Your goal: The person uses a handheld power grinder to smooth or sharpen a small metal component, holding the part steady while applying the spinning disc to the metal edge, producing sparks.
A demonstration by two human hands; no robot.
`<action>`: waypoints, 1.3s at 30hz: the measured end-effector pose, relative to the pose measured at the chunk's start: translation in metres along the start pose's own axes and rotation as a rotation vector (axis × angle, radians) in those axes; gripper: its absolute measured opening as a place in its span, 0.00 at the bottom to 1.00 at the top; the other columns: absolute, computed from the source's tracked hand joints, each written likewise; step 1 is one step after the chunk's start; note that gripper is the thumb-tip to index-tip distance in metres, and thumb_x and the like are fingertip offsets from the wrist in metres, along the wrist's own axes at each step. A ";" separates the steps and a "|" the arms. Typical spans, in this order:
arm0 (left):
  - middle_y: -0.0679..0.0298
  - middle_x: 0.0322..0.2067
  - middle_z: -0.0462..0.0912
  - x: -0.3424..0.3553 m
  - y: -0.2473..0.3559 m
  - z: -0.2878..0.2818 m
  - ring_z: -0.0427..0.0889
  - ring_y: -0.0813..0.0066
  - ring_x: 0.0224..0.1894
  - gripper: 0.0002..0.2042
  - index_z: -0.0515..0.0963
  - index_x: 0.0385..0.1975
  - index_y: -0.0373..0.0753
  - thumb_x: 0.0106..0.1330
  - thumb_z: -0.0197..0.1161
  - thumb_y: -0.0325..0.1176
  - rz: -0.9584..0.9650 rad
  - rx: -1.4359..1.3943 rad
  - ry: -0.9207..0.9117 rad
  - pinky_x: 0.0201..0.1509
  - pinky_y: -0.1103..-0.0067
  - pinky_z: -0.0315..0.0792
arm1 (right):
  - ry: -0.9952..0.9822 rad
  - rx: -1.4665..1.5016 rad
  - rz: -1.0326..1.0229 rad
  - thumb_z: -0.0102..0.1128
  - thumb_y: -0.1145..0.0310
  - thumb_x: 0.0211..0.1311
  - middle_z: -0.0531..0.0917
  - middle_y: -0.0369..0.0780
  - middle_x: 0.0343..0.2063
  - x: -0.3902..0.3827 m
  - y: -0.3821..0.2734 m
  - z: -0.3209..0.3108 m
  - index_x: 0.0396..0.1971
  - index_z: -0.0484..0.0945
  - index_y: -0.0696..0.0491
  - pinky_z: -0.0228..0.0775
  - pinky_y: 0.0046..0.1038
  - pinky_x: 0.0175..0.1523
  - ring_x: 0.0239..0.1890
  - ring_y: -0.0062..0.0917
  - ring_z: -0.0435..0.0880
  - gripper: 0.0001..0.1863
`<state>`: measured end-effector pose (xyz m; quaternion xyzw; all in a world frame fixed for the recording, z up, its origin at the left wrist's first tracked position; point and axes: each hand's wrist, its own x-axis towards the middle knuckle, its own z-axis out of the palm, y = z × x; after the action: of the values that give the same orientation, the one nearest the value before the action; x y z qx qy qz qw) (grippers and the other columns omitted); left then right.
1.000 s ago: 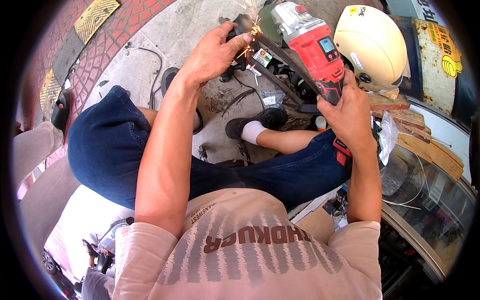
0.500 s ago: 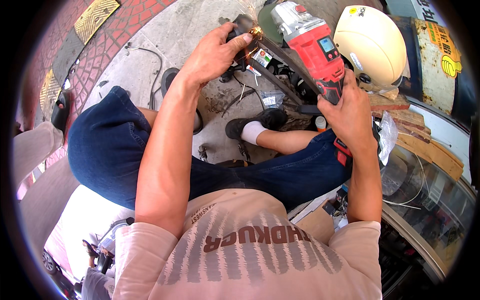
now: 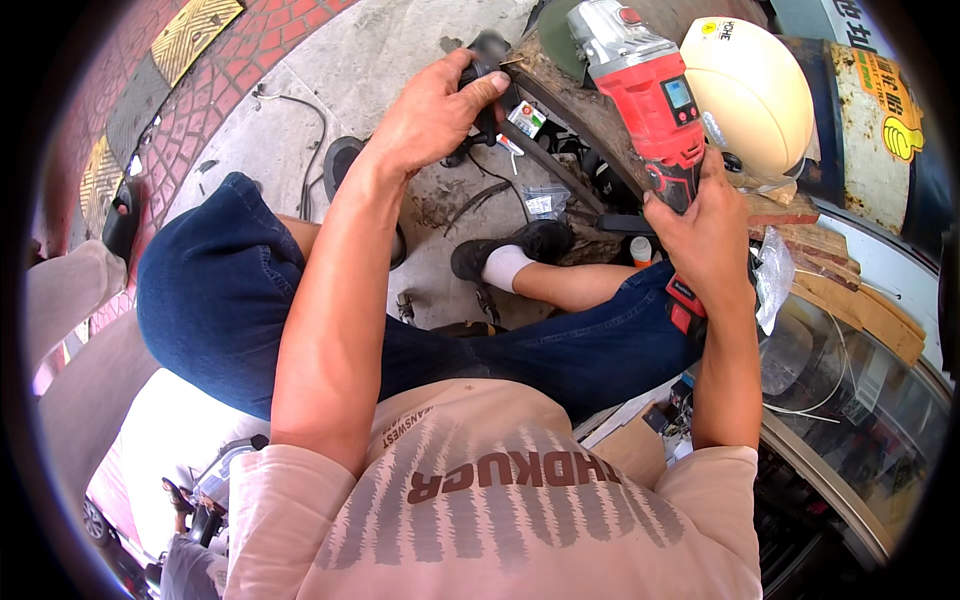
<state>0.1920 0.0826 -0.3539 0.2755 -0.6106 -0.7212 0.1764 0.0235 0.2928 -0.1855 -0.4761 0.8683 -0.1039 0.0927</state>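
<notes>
My right hand (image 3: 698,205) is wrapped around the handle of a red and grey cordless angle grinder (image 3: 650,100) with a small lit display. The grinder's head points away from me, and a green disc (image 3: 562,42) shows at its left side. My left hand (image 3: 437,110) grips a black metal part (image 3: 487,85) with a rounded end, beside the worn wooden edge of a bench. A gap separates the part from the disc. Exactly what the black part is I cannot make out.
A cream helmet (image 3: 755,95) sits right of the grinder. Wooden boards (image 3: 830,265) and a glass-topped case (image 3: 850,400) lie to the right. Below the bench are small packets (image 3: 545,200) and a white bottle (image 3: 641,250). A black cable (image 3: 312,120) lies on the concrete. Another person's legs (image 3: 85,320) show at left.
Sparks flew between the disc and the black part earlier; now there are none. The grinder has shifted slightly right, away from the part. My left hand has barely moved.
</notes>
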 end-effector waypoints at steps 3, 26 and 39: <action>0.64 0.32 0.86 -0.002 0.002 -0.001 0.82 0.79 0.36 0.15 0.77 0.47 0.35 0.82 0.60 0.43 -0.004 -0.022 -0.021 0.42 0.79 0.75 | -0.044 -0.020 0.034 0.71 0.69 0.52 0.82 0.50 0.19 0.000 -0.005 -0.001 0.48 0.74 0.61 0.78 0.44 0.37 0.24 0.48 0.85 0.24; 0.65 0.31 0.87 -0.002 0.004 0.000 0.82 0.77 0.35 0.15 0.79 0.46 0.34 0.79 0.62 0.42 -0.001 0.024 -0.001 0.41 0.76 0.75 | -0.076 -0.080 -0.003 0.70 0.70 0.51 0.83 0.54 0.23 0.002 -0.001 0.002 0.48 0.73 0.62 0.79 0.48 0.41 0.30 0.54 0.87 0.25; 0.64 0.31 0.87 -0.002 0.001 0.001 0.81 0.76 0.35 0.16 0.80 0.45 0.33 0.78 0.63 0.44 0.000 -0.007 0.019 0.42 0.75 0.74 | -0.097 -0.086 0.029 0.70 0.70 0.52 0.85 0.56 0.26 0.002 -0.006 0.000 0.49 0.72 0.62 0.79 0.50 0.43 0.33 0.56 0.87 0.25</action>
<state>0.1933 0.0841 -0.3523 0.2818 -0.6064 -0.7206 0.1833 0.0275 0.2877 -0.1839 -0.4716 0.8732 -0.0422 0.1155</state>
